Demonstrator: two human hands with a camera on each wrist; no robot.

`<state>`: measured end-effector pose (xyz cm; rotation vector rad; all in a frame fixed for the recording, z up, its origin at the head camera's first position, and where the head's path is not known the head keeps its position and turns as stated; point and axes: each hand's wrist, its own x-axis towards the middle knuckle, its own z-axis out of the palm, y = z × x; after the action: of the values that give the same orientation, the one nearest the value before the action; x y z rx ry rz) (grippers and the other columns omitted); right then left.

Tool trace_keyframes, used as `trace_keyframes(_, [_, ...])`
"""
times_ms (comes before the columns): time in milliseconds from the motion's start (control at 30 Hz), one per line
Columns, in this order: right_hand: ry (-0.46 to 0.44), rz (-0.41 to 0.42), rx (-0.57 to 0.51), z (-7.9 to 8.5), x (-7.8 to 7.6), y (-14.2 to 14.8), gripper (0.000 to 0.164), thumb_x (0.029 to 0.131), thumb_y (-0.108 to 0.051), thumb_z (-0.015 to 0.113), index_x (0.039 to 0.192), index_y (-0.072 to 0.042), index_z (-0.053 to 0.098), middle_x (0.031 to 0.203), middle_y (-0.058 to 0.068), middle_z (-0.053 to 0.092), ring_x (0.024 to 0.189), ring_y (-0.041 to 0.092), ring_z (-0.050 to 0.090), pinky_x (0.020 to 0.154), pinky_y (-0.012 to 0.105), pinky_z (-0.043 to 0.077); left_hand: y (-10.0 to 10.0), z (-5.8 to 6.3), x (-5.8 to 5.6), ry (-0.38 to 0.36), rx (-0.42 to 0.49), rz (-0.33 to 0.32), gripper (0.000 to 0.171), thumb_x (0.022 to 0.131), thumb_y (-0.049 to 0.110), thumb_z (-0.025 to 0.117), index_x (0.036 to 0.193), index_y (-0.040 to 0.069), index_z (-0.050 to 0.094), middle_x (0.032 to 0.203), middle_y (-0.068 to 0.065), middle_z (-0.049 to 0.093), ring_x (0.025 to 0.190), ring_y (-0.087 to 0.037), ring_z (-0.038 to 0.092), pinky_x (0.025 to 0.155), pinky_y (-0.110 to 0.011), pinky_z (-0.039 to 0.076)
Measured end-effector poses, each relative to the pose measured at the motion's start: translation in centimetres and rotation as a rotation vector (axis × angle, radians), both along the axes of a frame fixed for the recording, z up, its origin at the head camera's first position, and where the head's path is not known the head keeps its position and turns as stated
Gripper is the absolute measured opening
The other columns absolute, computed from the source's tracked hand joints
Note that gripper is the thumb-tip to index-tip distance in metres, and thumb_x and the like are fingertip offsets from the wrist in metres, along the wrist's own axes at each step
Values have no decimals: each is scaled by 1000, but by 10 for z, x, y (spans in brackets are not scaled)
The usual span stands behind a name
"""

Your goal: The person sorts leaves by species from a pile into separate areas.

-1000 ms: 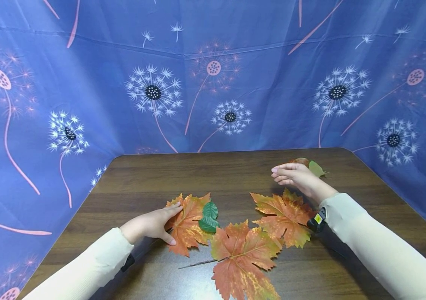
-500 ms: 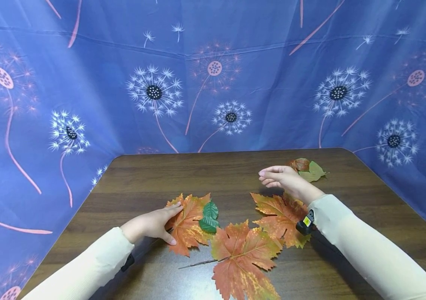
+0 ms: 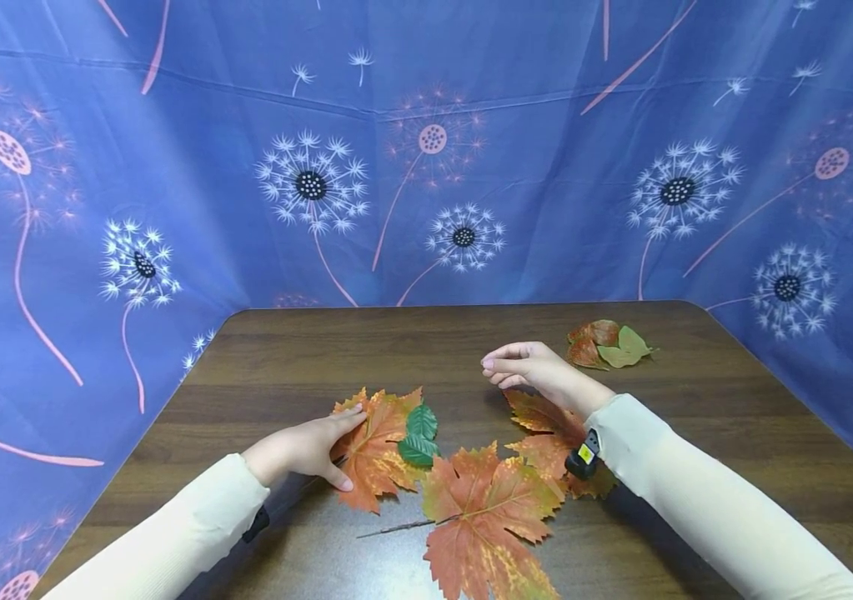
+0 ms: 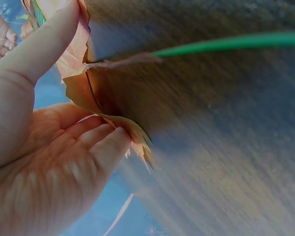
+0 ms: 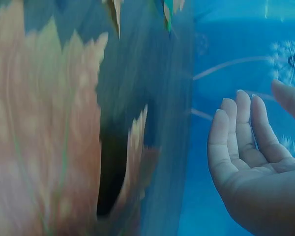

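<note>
One dark wood-look table (image 3: 306,350) fills the lower half of the head view, and I'd call the job partway along at best. The orange leaf with the bare stem (image 3: 489,521) is down at lower centre, the right-hand orange leaf (image 3: 546,450) sits just up and right of it, partly hidden by the arm, and the left-hand orange leaf (image 3: 381,454) is up and left. So those look laid out, roughly. Smaller stuff: a bunch of reddish leaves (image 3: 594,342) and a yellow-green leaf (image 3: 624,348) lie together at upper right with no hand on them, so my guess is they're what's left. The pair of little green leaves (image 3: 418,435) is at the left-hand leaf's right edge.

Hands now. Left hand (image 3: 309,446) comes in from lower left, fingers straight and thumb spread wide, touching that left-hand leaf. Right hand (image 3: 542,371) hangs right of centre above the right-hand leaf's top, fingers loosely bent, thumb apart in its wrist view, nothing in it.
</note>
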<state>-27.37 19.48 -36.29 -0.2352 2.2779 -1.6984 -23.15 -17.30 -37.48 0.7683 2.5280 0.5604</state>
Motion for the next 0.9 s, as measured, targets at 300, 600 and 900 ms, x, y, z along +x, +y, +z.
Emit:
trace_keyframes(300, [3,62,-42,0,12,-31,41,92,-17,66,120,11,59,103,9,72,99,36,65,96,52,48,1,-1,-1,-1,-3,-9,101,72,21,86,151,-3,28,159,-21,21,145,-43,21,113,-57,25])
trace_keyframes(600, [-38,145,5,-8,15,-58,41,89,-21,70,117,8,63,102,12,72,99,35,65,92,50,50,1,0,-1,-26,2,-10,100,74,21,84,152,-2,25,160,-20,17,146,-42,18,113,-58,24])
trace_keyframes(900, [-38,250,-3,-20,19,-79,31,88,-6,69,113,10,64,102,14,73,86,14,69,87,39,55,0,-4,-3,-30,-9,-10,101,73,23,84,152,-1,25,161,-19,17,146,-41,18,114,-57,24])
